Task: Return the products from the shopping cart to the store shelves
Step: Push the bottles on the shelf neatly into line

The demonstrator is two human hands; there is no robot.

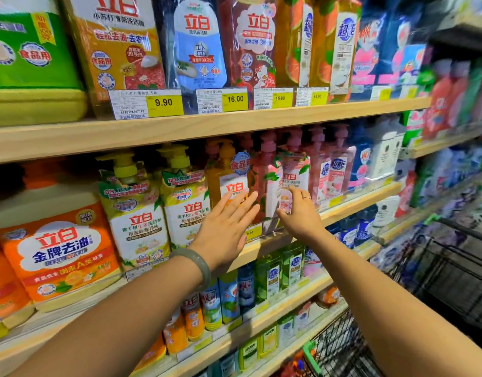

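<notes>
Head view, centre of frame: flanking upright pink pump bottle (272, 183) on middle shelf (343, 210), left hand (226, 227) spread flat, empty, right hand (299, 210) nearer, fingers loosely touching label, gripping nothing.

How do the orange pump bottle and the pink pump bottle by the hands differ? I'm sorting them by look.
The orange pump bottle has a yellow pump; the pink pump bottle has a pink one. The left hand covers the orange one's base; the right hand touches the pink one's label. Both stand upright on one shelf.
</notes>
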